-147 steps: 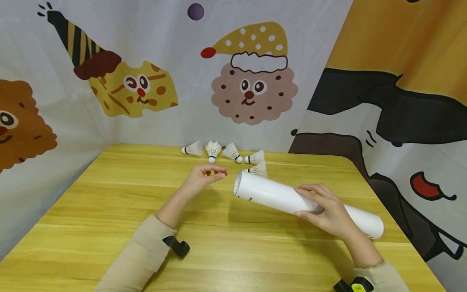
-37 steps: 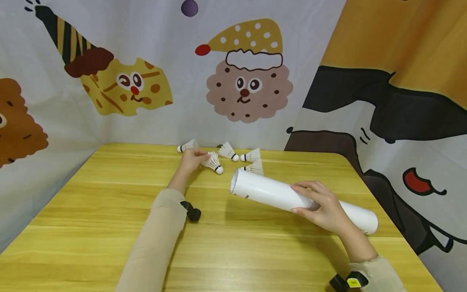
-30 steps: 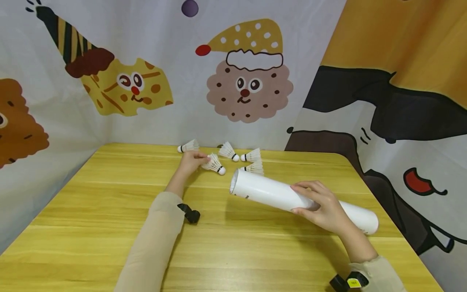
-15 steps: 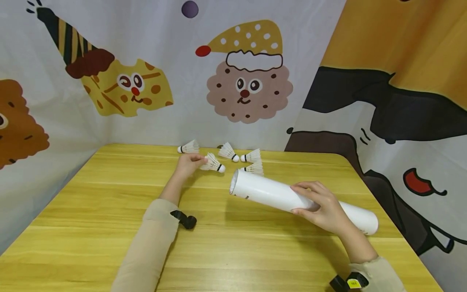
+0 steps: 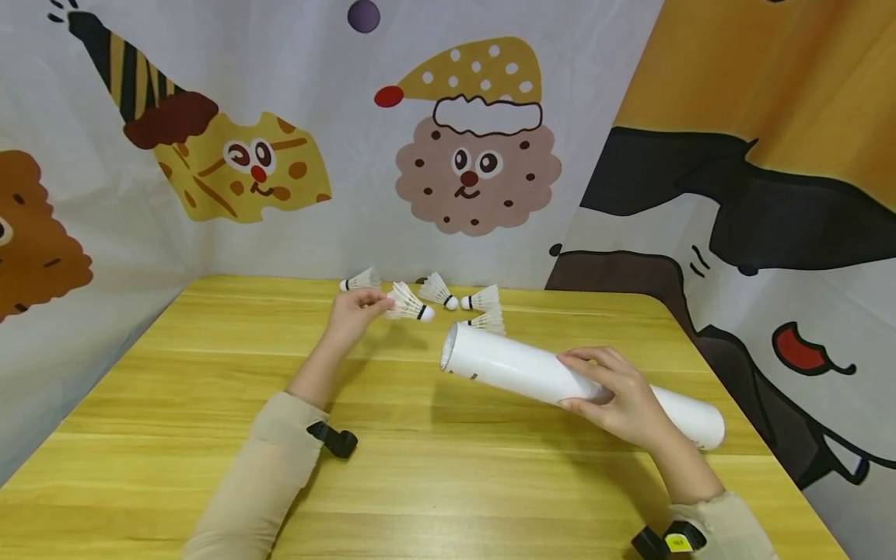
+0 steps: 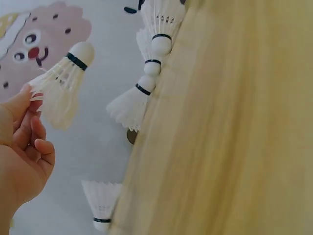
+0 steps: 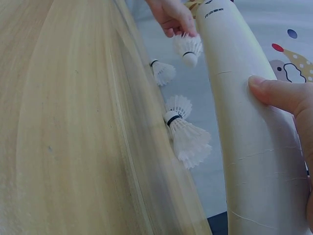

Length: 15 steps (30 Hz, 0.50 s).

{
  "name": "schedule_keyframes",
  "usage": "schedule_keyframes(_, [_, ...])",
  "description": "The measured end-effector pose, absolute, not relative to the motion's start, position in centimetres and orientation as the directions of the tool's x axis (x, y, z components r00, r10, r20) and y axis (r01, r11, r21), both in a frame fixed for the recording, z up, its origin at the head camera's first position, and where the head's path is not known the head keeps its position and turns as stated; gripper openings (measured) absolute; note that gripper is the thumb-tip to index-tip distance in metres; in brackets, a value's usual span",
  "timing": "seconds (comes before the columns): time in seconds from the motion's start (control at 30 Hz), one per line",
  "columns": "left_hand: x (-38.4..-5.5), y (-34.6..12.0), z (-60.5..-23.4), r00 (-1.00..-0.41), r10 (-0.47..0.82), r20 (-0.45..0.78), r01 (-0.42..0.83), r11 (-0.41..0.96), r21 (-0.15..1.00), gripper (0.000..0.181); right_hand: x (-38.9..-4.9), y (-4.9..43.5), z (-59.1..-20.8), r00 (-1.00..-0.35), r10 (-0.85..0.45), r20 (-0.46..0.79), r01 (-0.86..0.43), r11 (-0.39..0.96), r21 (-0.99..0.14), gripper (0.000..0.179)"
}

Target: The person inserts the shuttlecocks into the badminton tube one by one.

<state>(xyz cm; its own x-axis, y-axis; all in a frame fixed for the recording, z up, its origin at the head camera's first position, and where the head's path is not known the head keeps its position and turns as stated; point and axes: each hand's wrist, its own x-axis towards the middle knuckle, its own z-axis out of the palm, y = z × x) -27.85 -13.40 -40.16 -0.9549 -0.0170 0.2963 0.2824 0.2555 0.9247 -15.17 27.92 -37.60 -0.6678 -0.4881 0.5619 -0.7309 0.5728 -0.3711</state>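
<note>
My left hand (image 5: 351, 317) pinches a white shuttlecock (image 5: 411, 305) by the feather end, its cork pointing right toward the tube. In the left wrist view that shuttlecock (image 6: 63, 88) is held up off the table with thumb and fingertips at its skirt. My right hand (image 5: 621, 397) grips a long white tube (image 5: 514, 362) around its middle, thumb on the near side. The tube's left end is open and tilted up; its inside is mostly hidden. In the right wrist view the tube (image 7: 244, 112) runs beside the thumb.
Along the back of the wooden table (image 5: 392, 467) lie other shuttlecocks: one at left (image 5: 362, 280), one in the middle (image 5: 439, 291), and two at right, the rear shuttlecock (image 5: 481, 299) and the front shuttlecock (image 5: 488, 321). A printed cloth (image 5: 280, 249) hangs behind.
My left hand reached to the back row, took a shuttlecock by its feathers, turned its cork rightward and lifted it off the table. My right hand and the tube stayed nearly still.
</note>
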Motion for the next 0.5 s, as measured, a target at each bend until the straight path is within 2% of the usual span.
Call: schedule_keyframes(0.5, [-23.2,-12.8,-37.4,-0.923,0.004,0.384,0.382,0.131,0.915,0.01,-15.1,28.0,-37.5,-0.662,-0.483,0.573,-0.732,0.579,-0.358,0.066])
